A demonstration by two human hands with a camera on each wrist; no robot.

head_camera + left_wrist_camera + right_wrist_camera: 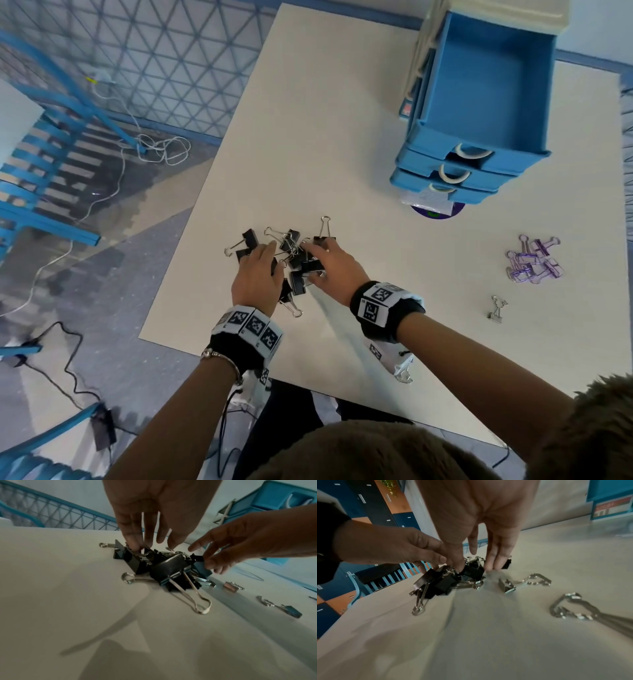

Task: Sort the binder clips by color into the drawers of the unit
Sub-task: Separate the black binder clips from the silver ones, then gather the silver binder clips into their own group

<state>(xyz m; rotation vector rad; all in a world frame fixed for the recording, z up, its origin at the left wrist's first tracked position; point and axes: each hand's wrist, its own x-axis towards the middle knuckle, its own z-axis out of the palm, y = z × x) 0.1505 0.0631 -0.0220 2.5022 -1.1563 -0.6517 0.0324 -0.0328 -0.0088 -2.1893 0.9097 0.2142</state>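
A pile of black binder clips [294, 263] lies near the table's left front. My left hand [263, 263] touches the pile from the left, its fingers straight and pointing down onto the clips [171, 566]. My right hand [313, 262] closes in from the right; its thumb presses a black clip [471, 569] and its straight fingers [494, 559] touch the table behind it. Several purple clips [534, 263] lie at the right. The blue drawer unit [428, 102] stands at the back right with its top drawer pulled out and bare inside.
One silver clip [496, 308] lies alone to the right of my right wrist, another [404, 373] near the table's front edge. The white table [325, 137] ends just left of the pile. Blue chairs and cables are on the floor at the left.
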